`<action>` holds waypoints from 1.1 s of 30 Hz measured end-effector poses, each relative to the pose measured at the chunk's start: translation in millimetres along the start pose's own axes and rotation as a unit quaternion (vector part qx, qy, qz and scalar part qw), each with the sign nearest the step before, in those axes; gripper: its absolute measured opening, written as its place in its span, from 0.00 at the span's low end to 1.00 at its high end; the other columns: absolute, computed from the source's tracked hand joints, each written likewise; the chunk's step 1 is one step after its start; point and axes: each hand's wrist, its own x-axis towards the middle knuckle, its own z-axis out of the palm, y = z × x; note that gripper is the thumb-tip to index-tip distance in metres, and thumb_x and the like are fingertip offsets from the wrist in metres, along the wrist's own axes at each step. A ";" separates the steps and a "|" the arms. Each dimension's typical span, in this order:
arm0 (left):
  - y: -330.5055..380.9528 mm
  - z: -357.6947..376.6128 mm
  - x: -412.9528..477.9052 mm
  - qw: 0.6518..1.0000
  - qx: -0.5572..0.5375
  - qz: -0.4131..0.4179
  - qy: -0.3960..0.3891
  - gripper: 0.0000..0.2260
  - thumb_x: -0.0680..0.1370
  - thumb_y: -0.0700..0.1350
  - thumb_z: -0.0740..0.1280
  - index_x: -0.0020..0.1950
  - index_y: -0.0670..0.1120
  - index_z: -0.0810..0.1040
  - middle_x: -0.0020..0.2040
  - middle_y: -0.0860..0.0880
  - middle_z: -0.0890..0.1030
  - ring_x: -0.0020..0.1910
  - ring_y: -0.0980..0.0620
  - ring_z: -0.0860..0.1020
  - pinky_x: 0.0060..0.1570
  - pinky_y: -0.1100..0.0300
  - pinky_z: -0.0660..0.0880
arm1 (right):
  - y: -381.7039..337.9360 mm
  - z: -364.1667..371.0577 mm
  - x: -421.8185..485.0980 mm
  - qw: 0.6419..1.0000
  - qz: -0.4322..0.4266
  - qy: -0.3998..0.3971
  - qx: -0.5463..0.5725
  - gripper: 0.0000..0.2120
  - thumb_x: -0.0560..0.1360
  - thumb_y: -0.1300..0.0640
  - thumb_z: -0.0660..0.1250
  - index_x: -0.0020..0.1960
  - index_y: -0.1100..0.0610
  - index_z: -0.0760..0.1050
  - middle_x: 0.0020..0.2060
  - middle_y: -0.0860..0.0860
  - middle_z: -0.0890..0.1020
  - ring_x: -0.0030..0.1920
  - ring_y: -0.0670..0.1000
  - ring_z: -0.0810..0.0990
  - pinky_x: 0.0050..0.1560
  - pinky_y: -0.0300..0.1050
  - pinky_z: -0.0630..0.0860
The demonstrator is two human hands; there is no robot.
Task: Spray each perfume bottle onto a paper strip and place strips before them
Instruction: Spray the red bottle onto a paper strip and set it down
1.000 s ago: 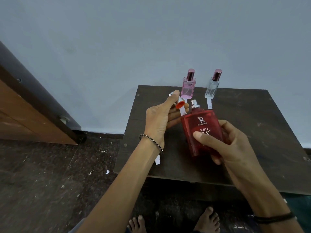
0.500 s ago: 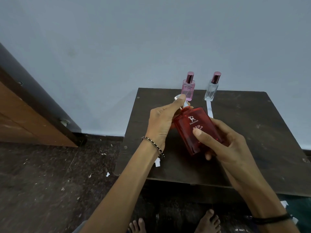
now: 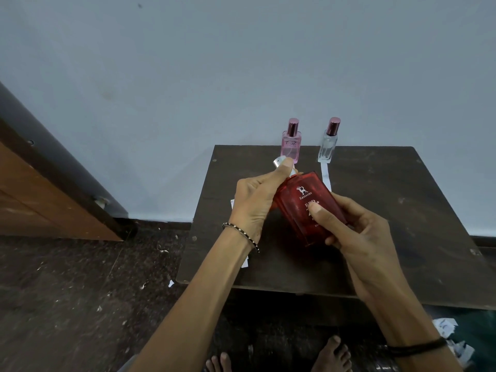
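My right hand grips the red bottle at frame centre, tilted. My left hand pinches its cap. I'd keep the bottle steady and seat the cap straight. Pink bottle just above, table edge left; open room lower right.

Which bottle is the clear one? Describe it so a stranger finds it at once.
Look at the dark wooden table against the pale wall. Two small bottles stand at its far edge. The clear bottle is the right-hand one, colourless where its neighbour, the pink bottle, is tinted, with a white paper strip before it.
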 end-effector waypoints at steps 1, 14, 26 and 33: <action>-0.8 1.3 -0.4 1.000 0.005 0.000 0.003 0.15 0.73 0.57 0.74 0.42 0.46 0.88 0.38 0.47 0.87 0.39 0.52 0.84 0.48 0.54 0.82 | 0.3 -0.2 0.2 1.000 0.002 0.003 0.006 0.22 0.65 0.46 0.78 0.57 0.47 0.84 0.49 0.45 0.87 0.45 0.44 0.86 0.35 0.33 0.77; -5.0 9.6 -5.5 0.999 -0.040 0.000 0.004 0.18 0.73 0.58 0.73 0.44 0.43 0.88 0.43 0.45 0.88 0.42 0.51 0.86 0.40 0.62 0.81 | -1.6 -12.8 1.9 0.997 0.017 -0.010 0.072 0.18 0.70 0.49 0.77 0.59 0.49 0.83 0.51 0.48 0.87 0.45 0.45 0.86 0.37 0.35 0.78; -29.4 45.5 -7.2 0.998 0.045 0.034 -0.023 0.08 0.77 0.37 0.71 0.56 0.43 0.84 0.49 0.44 0.87 0.51 0.49 0.85 0.52 0.57 0.82 | -5.2 -47.1 7.1 0.983 0.003 0.088 0.162 0.19 0.72 0.52 0.76 0.61 0.53 0.81 0.51 0.50 0.87 0.44 0.46 0.86 0.38 0.35 0.80; -28.4 84.5 22.1 0.989 0.135 0.061 -0.022 0.12 0.78 0.36 0.70 0.61 0.44 0.80 0.46 0.51 0.86 0.44 0.58 0.85 0.45 0.67 0.80 | -1.9 -64.1 15.9 0.961 -0.022 0.187 0.202 0.19 0.72 0.54 0.77 0.62 0.55 0.81 0.51 0.51 0.86 0.44 0.46 0.85 0.36 0.35 0.78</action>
